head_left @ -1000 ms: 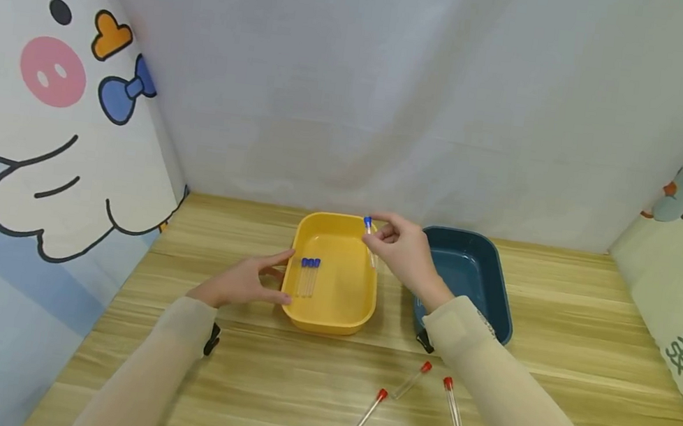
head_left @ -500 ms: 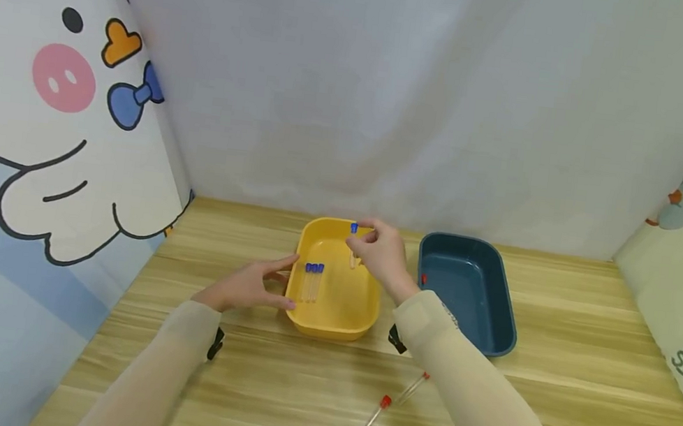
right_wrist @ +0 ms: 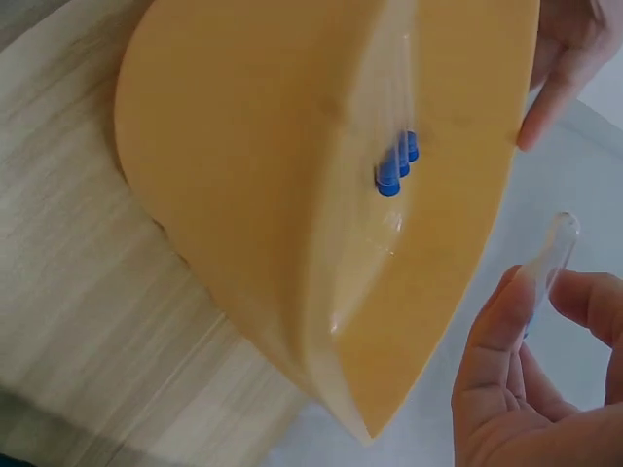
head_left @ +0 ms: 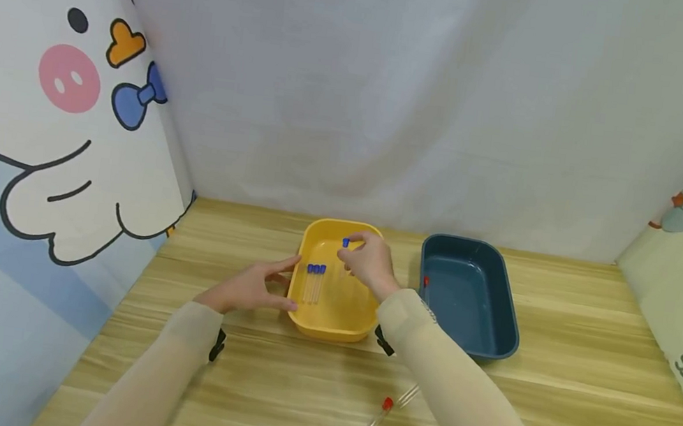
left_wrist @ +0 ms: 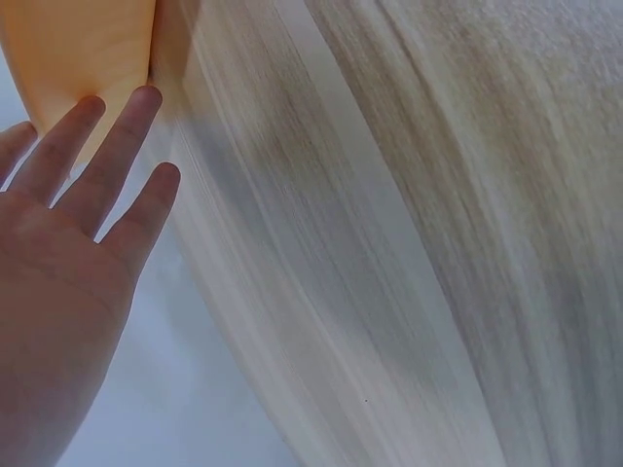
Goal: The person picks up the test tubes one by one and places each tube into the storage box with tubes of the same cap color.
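Note:
My right hand (head_left: 370, 264) pinches a clear test tube (right_wrist: 558, 248) with a blue cap between thumb and fingers, over the yellow tray (head_left: 331, 331). In the right wrist view its rounded end points up past the fingertips. Three similar blue-capped test tubes (head_left: 314, 287) lie side by side in the left half of that tray, caps toward the back wall. My left hand (head_left: 249, 288) is at the tray's left side, thumb and fingers spread and fairly straight, fingertips right at the rim. The left wrist view shows this hand's extended fingers (left_wrist: 122, 156) against the tray's outer wall.
A dark blue tray (head_left: 474, 291) stands right of the yellow one, with a red-capped tube (head_left: 426, 282) by its left wall. Nearer on the wooden table lie a red-capped test tube (head_left: 372, 424) and another tube (head_left: 408, 395), partly behind my right sleeve. A pale curtain (head_left: 329, 99) closes off the back.
My right hand has moved left and slightly nearer, carrying the blue-capped test tube from the yellow tray's right rim to over its middle. The left hand keeps its place at the tray.

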